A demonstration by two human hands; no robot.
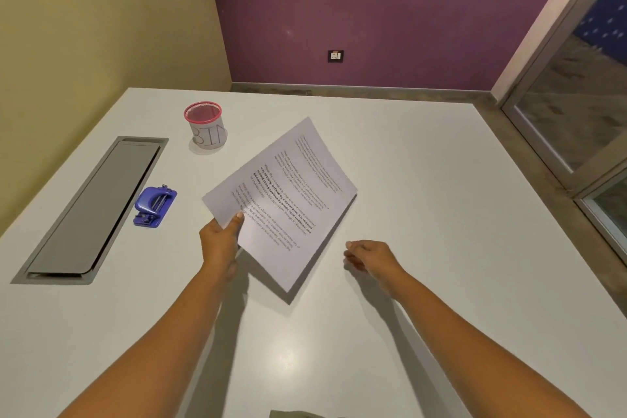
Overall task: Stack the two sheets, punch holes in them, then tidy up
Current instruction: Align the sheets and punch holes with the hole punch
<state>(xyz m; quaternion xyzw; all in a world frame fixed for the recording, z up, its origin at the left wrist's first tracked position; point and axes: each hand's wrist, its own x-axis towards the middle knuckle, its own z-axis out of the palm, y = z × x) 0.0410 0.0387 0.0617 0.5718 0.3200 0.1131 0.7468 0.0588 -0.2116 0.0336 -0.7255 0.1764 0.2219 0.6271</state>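
Printed white sheets are lifted above the white table, tilted diagonally. My left hand pinches their near left corner, thumb on top. Whether one or two sheets are held I cannot tell; a second edge seems to show along the right side. My right hand hovers just right of the sheets' lower edge, fingers loosely curled, holding nothing. A blue hole punch sits on the table to the left of my left hand.
A pink mesh cup labelled BIN stands at the back left. A grey recessed cable hatch runs along the table's left side. Walls close in behind and left; a glass door is at the right.
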